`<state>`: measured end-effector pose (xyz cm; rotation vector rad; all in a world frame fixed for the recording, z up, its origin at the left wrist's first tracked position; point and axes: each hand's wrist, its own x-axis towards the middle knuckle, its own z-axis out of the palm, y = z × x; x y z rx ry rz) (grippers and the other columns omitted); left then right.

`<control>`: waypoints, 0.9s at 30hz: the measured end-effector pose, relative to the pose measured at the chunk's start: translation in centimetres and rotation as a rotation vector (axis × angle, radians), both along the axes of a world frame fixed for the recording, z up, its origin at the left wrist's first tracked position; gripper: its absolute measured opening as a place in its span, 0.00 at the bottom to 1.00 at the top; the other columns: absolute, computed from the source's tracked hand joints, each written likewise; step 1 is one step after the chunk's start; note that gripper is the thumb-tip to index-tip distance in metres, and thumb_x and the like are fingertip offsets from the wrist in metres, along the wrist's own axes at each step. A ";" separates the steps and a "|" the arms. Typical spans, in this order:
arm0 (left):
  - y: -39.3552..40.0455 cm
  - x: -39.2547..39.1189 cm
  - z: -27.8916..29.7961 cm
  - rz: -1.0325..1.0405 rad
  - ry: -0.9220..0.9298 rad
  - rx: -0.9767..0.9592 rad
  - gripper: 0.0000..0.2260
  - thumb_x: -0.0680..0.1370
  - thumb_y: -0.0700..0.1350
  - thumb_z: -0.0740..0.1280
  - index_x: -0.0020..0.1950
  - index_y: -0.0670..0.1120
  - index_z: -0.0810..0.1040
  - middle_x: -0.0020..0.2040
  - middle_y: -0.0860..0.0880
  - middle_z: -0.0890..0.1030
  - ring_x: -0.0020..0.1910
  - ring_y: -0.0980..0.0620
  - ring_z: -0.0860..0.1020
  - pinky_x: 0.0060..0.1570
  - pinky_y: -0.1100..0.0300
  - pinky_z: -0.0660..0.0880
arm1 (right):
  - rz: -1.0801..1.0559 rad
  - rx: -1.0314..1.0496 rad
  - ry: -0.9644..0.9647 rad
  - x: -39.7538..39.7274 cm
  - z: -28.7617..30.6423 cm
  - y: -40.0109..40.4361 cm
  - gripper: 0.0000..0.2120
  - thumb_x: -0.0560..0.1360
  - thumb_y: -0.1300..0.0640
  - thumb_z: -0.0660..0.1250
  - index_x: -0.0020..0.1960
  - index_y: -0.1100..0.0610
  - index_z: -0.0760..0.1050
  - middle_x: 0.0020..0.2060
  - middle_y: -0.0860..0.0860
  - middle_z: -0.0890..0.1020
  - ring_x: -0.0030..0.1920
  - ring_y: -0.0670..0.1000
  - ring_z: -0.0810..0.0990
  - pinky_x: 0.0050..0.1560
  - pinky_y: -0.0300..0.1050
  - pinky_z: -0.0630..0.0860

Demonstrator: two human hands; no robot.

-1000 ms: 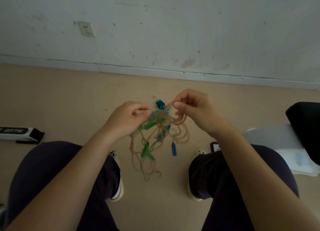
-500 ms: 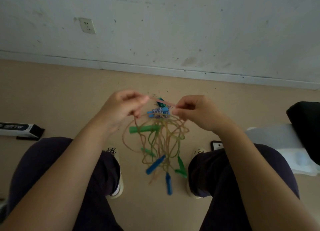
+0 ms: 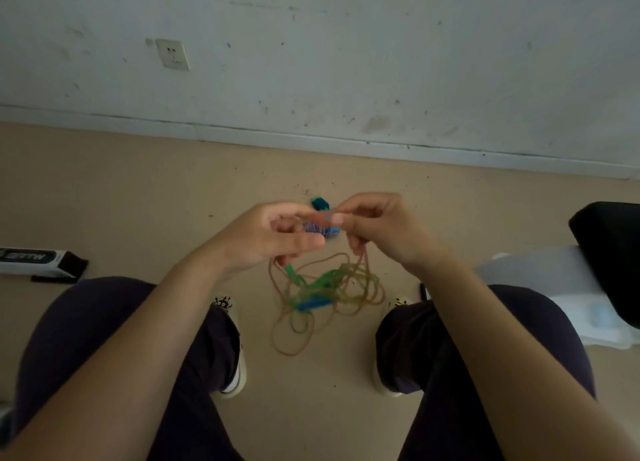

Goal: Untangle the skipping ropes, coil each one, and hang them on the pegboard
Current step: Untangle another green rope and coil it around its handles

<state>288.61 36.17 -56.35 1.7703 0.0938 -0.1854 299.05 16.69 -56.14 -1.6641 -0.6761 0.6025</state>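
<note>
Left hand point(image 3: 270, 237) and right hand point(image 3: 375, 230) pinched a tangle of skipping ropes point(image 3: 325, 287) above the tan floor point(image 3: 138, 197), loops hung between dark-trousered knees, wall socket point(image 3: 172, 54) sat behind

Ropes point(image 3: 332, 287): tan-brown cord, green and blue handles. Floor point(image 3: 138, 197): beige. Wall point(image 3: 346, 45): white, scuffed grey. Trousers point(image 3: 104, 339): dark navy. Shoes point(image 3: 235, 374): white. Box point(image 3: 34, 261): white with black end.
</note>
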 end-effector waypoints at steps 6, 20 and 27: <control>0.6 0.4 -0.3 0.313 -0.140 -0.019 0.11 0.80 0.48 0.68 0.37 0.50 0.80 0.23 0.55 0.66 0.23 0.57 0.62 0.29 0.60 0.63 | 0.130 -0.309 -0.056 0.2 -0.1 0.4 0.03 0.74 0.57 0.73 0.42 0.55 0.82 0.32 0.48 0.82 0.33 0.42 0.79 0.40 0.33 0.75; -0.8 0.8 -1.1 0.157 -0.085 0.169 0.25 0.64 0.61 0.77 0.60 0.60 0.79 0.55 0.56 0.83 0.57 0.60 0.80 0.62 0.60 0.74 | -0.152 0.048 0.043 -0.2 0.6 0.4 0.08 0.73 0.64 0.73 0.46 0.70 0.79 0.33 0.59 0.83 0.28 0.53 0.81 0.32 0.44 0.80; -2.4 1.2 -2.3 0.000 -0.002 0.170 0.09 0.70 0.52 0.78 0.48 0.57 0.85 0.40 0.60 0.84 0.40 0.62 0.81 0.46 0.65 0.75 | -0.128 0.279 0.233 -0.1 0.6 0.6 0.09 0.73 0.57 0.69 0.43 0.64 0.78 0.34 0.58 0.82 0.33 0.55 0.80 0.40 0.49 0.80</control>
